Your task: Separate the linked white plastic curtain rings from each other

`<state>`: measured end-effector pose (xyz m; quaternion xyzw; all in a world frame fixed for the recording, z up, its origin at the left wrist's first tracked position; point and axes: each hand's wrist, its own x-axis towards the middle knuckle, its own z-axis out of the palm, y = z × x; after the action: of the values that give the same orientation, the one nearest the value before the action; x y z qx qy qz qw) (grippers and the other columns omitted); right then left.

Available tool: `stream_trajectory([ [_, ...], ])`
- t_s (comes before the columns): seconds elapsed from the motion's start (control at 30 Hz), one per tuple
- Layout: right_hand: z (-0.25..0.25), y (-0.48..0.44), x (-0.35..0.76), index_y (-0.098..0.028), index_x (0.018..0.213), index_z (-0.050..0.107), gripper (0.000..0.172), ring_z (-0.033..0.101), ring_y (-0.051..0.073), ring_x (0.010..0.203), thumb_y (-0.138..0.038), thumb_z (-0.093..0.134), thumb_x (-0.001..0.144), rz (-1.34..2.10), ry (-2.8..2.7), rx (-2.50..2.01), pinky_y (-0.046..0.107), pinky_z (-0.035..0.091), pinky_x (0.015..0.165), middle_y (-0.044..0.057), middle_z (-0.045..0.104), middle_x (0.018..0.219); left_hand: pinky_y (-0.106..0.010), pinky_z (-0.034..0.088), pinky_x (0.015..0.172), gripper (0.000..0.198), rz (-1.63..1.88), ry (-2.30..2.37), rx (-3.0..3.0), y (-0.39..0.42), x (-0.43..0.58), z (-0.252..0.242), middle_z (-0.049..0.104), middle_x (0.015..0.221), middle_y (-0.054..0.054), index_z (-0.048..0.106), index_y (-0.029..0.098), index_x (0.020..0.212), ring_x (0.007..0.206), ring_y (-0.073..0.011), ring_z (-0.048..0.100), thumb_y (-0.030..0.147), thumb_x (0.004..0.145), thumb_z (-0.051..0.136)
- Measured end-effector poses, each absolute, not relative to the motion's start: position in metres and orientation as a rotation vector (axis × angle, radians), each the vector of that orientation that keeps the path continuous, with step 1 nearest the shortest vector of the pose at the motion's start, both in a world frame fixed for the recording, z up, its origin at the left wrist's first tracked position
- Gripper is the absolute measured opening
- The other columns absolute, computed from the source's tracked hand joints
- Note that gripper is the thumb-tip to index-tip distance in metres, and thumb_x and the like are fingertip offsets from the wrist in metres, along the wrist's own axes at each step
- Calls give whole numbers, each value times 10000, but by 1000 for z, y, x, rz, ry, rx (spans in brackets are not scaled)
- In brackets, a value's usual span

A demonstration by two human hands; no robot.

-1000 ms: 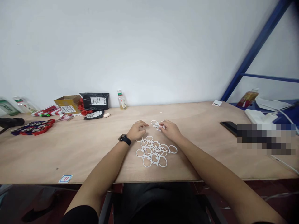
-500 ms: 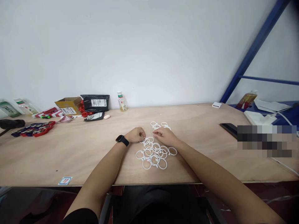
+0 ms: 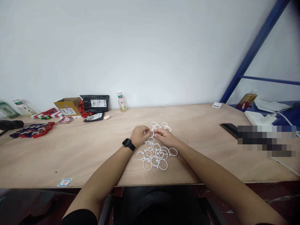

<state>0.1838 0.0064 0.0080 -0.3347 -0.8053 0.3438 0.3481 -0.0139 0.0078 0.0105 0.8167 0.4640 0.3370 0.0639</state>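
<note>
Between both hands, a white curtain ring (image 3: 152,134) is held up a little above the table. My left hand (image 3: 141,134), with a black watch at the wrist, pinches the ring from its left side. At the ring's right edge, the fingers of my right hand (image 3: 164,135) are curled together and appear to grip it. A loose pile of white curtain rings (image 3: 155,161), each with a small eyelet, lies overlapping just in front of my hands. Behind my right hand is a smaller group of the same rings (image 3: 164,124), partly hidden by the fingers.
On the wooden table (image 3: 93,159), a bottle (image 3: 122,102), black parcel (image 3: 96,103) and cardboard box (image 3: 69,106) stand toward the back left. Red and dark blue items (image 3: 32,129) lie far left. A phone (image 3: 229,130) and white charger (image 3: 217,105) are at the right.
My left hand has moved right and slightly away from me, lifting a curtain ring off the pile's far end to meet my right hand. The right hand has barely moved.
</note>
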Motion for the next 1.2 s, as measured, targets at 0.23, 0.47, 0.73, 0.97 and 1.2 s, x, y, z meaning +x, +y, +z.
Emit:
stream_trajectory([
  [0.23,5,11,187,-171,847,676,242,581,151,700,-345,510,877,744,-2041,-959,261,443,661,15,665,757,-315,396,779,107,984,1313,2637,7,-10,7,682,770,-42,675,188,820,751,-172,602,223,812,574],
  [0.47,4,13,189,-181,820,682,190,621,168,763,-271,515,831,789,-1995,-967,284,473,732,21,695,801,-329,388,811,157,971,1248,2634,1,-8,11,685,807,-59,686,197,866,814,-185,609,267,855,546],
  [0.73,2,13,191,-163,1009,684,284,546,112,503,-315,523,832,950,-1940,-1002,226,427,508,7,654,694,-313,405,786,156,984,1265,2619,6,-11,8,701,808,-43,698,189,876,746,-162,611,282,852,576],
  [0.97,-2,17,191,-169,864,695,214,565,108,514,-210,517,753,897,-1913,-1048,196,414,504,-18,618,607,-299,431,769,168,1001,1207,2636,7,-10,7,699,822,-38,696,188,867,756,-155,618,317,858,589],
  [1.2,-1,23,198,-157,785,725,221,531,112,502,-211,534,687,689,-1800,-1133,204,381,484,-1,653,612,-307,458,809,174,868,1165,2610,14,-15,0,700,889,-60,702,172,904,819,-176,616,282,830,589],
])
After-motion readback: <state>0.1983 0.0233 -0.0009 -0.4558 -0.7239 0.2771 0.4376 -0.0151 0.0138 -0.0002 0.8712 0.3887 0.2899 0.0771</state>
